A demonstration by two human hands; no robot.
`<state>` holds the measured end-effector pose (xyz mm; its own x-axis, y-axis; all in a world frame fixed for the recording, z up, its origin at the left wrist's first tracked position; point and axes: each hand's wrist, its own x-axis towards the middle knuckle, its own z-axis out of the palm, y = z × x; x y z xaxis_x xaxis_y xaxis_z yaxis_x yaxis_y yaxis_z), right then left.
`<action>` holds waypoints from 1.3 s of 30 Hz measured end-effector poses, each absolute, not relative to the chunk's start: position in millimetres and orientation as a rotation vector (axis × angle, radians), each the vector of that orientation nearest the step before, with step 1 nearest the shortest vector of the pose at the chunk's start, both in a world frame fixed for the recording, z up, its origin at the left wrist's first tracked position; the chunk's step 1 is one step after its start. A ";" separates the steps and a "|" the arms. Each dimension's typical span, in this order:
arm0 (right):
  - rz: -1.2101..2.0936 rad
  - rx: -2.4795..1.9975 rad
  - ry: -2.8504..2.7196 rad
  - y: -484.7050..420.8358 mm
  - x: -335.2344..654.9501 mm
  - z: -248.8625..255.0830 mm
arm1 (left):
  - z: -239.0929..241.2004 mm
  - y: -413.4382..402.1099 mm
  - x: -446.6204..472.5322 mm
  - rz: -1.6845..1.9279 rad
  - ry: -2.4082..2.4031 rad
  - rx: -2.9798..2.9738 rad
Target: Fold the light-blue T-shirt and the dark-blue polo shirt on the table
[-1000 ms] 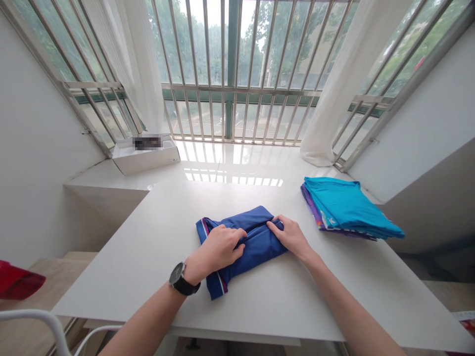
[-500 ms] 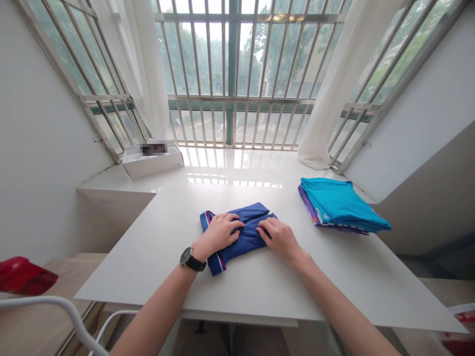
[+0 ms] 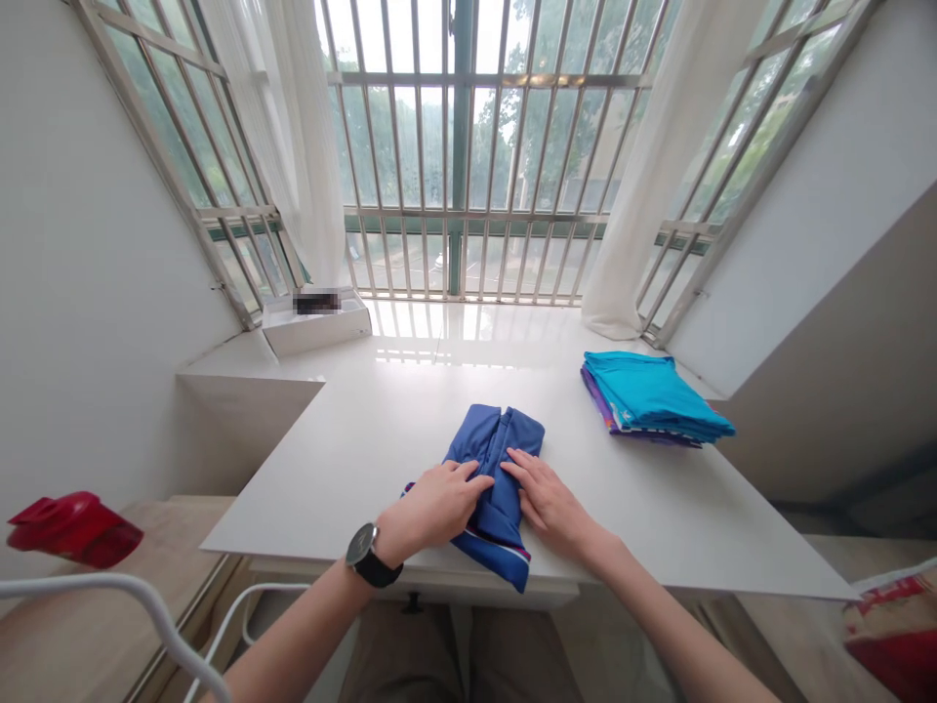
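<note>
A folded navy blue garment (image 3: 504,513) with white and red striped trim at its near end lies on the white table (image 3: 351,439). Its two folded sides meet along a seam down the middle, and the trimmed end hangs slightly past the table's front edge. My left hand (image 3: 443,498), with a black watch on the wrist, rests on the garment's left side, fingers stretched out. On the right side, my right hand (image 3: 546,493) lies with fingers spread over the cloth. Part of the left trim is hidden under my left hand.
At the right of the table is a stack of folded clothes (image 3: 648,395), bright turquoise on top with purple below. An open white box (image 3: 318,332) stands on the sill at back left. A red object (image 3: 77,529) and a white tube (image 3: 139,591) are at lower left.
The blue garment has been turned so its trimmed end, earlier at the left, now points toward me. Both hands have moved with it, and the camera view has shifted slightly.
</note>
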<state>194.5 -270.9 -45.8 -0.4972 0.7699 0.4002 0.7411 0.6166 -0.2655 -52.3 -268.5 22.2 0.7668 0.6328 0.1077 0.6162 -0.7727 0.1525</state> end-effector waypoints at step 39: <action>-0.142 -0.750 -2.410 -354.4 210.8 -58.3 | 3.9 -321.8 -83.1 0.472 0.558 2.937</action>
<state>210.8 -354.4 -58.3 -0.6578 0.4815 0.5792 0.5461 0.8345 -0.0735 -83.1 -321.8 3.9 0.8838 0.3744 0.2805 0.3385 -0.9257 0.1689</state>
